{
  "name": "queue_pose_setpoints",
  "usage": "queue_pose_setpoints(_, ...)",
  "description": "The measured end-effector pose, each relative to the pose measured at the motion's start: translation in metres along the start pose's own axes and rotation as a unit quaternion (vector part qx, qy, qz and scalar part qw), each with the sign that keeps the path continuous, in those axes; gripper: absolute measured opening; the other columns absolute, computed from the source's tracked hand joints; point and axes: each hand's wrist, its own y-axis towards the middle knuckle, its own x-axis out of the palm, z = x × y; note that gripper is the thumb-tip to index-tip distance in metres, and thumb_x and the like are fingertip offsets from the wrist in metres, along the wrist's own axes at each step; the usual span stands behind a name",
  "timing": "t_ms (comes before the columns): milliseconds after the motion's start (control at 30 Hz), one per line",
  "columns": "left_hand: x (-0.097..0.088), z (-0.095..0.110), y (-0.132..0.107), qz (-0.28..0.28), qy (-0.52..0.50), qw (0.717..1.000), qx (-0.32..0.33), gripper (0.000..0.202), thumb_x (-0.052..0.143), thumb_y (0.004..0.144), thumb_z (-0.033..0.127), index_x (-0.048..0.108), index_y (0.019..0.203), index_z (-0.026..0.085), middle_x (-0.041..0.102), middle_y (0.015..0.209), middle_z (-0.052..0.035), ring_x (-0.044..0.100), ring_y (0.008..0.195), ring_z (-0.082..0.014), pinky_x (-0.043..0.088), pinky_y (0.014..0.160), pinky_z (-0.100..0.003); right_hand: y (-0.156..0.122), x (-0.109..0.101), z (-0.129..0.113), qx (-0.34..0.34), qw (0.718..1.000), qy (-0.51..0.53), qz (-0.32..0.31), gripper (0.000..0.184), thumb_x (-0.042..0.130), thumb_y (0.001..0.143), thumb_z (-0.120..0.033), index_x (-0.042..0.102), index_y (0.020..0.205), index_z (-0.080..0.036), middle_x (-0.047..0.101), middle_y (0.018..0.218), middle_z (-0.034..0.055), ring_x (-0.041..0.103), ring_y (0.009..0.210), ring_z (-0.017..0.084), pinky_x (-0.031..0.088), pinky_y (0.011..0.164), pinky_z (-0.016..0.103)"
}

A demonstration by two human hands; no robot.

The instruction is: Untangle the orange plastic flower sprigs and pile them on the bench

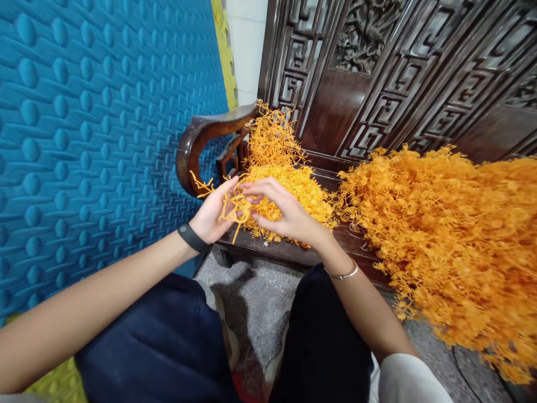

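Note:
My left hand, with a dark band at its wrist, cups several thin orange branching plastic pieces. Some strands stick out past the back of that hand, and others hang below the palm. My right hand comes in from the right, its fingers curved and its thumb apart from them. Its fingertips are at the edge of the held pieces; whether they touch is unclear. Just behind both hands lies a low heap of small yellow-orange plastic pieces on a dark wooden bench.
Stringier orange pieces are heaped at the bench's left end, beside its curved armrest. A much larger orange pile spreads to the right. Behind stands a carved wooden backrest. Blue textured foam mat fills the left.

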Motion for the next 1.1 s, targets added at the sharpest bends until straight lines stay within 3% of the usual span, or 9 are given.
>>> queue_pose_setpoints(100, -0.004, -0.001, 0.001, 0.033, 0.007, 0.999, -0.009, 0.031, 0.041, 0.092, 0.026, 0.064, 0.077, 0.012, 0.063, 0.062, -0.0026, 0.057, 0.049, -0.0092, 0.045, 0.046, -0.02, 0.005, 0.009, 0.005, -0.01, 0.999, -0.028, -0.023, 0.014, 0.048, 0.088, -0.02, 0.057, 0.099, -0.018, 0.057, 0.109, 0.0086, 0.051, 0.106, 0.019, 0.042, 0.09, 0.036)
queue_pose_setpoints(200, -0.006, -0.003, 0.001, 0.04, 0.041, 0.998, 0.01, 0.02, 0.047, 0.087, 0.016, 0.063, 0.074, 0.011, 0.062, 0.062, -0.0015, 0.056, 0.049, -0.0086, 0.046, 0.048, -0.019, 0.007, 0.012, 0.008, 0.003, 1.0, 0.008, 0.013, 0.013, 0.045, 0.09, -0.019, 0.057, 0.087, -0.017, 0.06, 0.09, 0.0049, 0.056, 0.089, 0.015, 0.044, 0.082, 0.032)
queue_pose_setpoints(333, -0.011, -0.002, 0.0, 0.046, 0.083, 0.995, -0.014, 0.016, 0.049, 0.081, 0.008, 0.058, 0.068, 0.01, 0.056, 0.056, -0.0009, 0.045, 0.039, -0.0052, 0.037, 0.038, -0.017, 0.006, -0.006, 0.015, 0.116, 0.983, 0.06, 0.129, 0.011, 0.051, 0.086, -0.023, 0.057, 0.079, -0.018, 0.058, 0.075, 0.0013, 0.054, 0.07, 0.012, 0.044, 0.067, 0.028)
queue_pose_setpoints(467, -0.019, 0.001, 0.0, 0.059, 0.119, 0.991, -0.022, 0.018, 0.048, 0.081, 0.009, 0.059, 0.066, 0.008, 0.053, 0.054, -0.0007, 0.044, 0.039, -0.0045, 0.034, 0.036, -0.015, -0.001, -0.033, 0.052, 0.228, 0.941, 0.071, 0.239, 0.015, 0.053, 0.083, -0.03, 0.061, 0.087, -0.018, 0.058, 0.076, 0.0019, 0.052, 0.064, 0.012, 0.044, 0.062, 0.027)
queue_pose_setpoints(633, -0.027, -0.001, 0.002, 0.016, 0.182, 0.983, -0.018, 0.017, 0.056, 0.08, 0.022, 0.066, 0.075, 0.01, 0.056, 0.056, -0.003, 0.053, 0.047, -0.0094, 0.04, 0.042, -0.017, -0.008, -0.032, 0.124, 0.3, 0.933, 0.018, 0.198, 0.024, 0.054, 0.079, -0.022, 0.065, 0.097, -0.012, 0.061, 0.081, 0.0063, 0.053, 0.066, 0.014, 0.046, 0.066, 0.031)
queue_pose_setpoints(733, -0.027, -0.003, 0.001, -0.019, 0.214, 0.977, -0.002, 0.019, 0.056, 0.08, 0.026, 0.068, 0.084, 0.012, 0.062, 0.064, -0.0053, 0.057, 0.052, -0.0113, 0.045, 0.049, -0.02, -0.01, -0.022, 0.145, 0.318, 0.934, -0.037, 0.157, 0.037, 0.053, 0.076, -0.015, 0.062, 0.112, -0.014, 0.06, 0.105, 0.0116, 0.057, 0.08, 0.017, 0.048, 0.074, 0.034)
queue_pose_setpoints(833, -0.025, -0.004, -0.001, -0.048, 0.23, 0.972, 0.009, 0.023, 0.055, 0.082, 0.03, 0.067, 0.093, 0.014, 0.065, 0.073, -0.0067, 0.061, 0.059, -0.0133, 0.049, 0.056, -0.023, -0.007, -0.02, 0.129, 0.274, 0.949, -0.031, 0.151, 0.038, 0.053, 0.078, -0.017, 0.059, 0.116, -0.017, 0.054, 0.12, 0.0117, 0.057, 0.095, 0.019, 0.048, 0.077, 0.034)
queue_pose_setpoints(967, -0.023, -0.003, -0.001, -0.044, 0.218, 0.975, 0.01, 0.027, 0.049, 0.087, 0.029, 0.065, 0.102, 0.014, 0.069, 0.08, -0.0088, 0.065, 0.067, -0.016, 0.051, 0.063, -0.026, 0.0, -0.02, 0.065, 0.184, 0.964, 0.054, 0.183, 0.022, 0.047, 0.087, -0.031, 0.062, 0.093, -0.017, 0.062, 0.095, 0.0066, 0.057, 0.086, 0.015, 0.046, 0.078, 0.031)
queue_pose_setpoints(1100, -0.016, -0.001, -0.002, -0.016, 0.135, 0.991, -0.009, 0.023, 0.047, 0.088, 0.023, 0.066, 0.098, 0.015, 0.069, 0.078, -0.0069, 0.066, 0.063, -0.015, 0.052, 0.059, -0.024, 0.001, -0.004, 0.013, 0.062, 0.993, 0.048, 0.086, 0.017, 0.051, 0.088, -0.032, 0.059, 0.083, -0.018, 0.059, 0.079, 0.002, 0.055, 0.074, 0.013, 0.045, 0.073, 0.028)
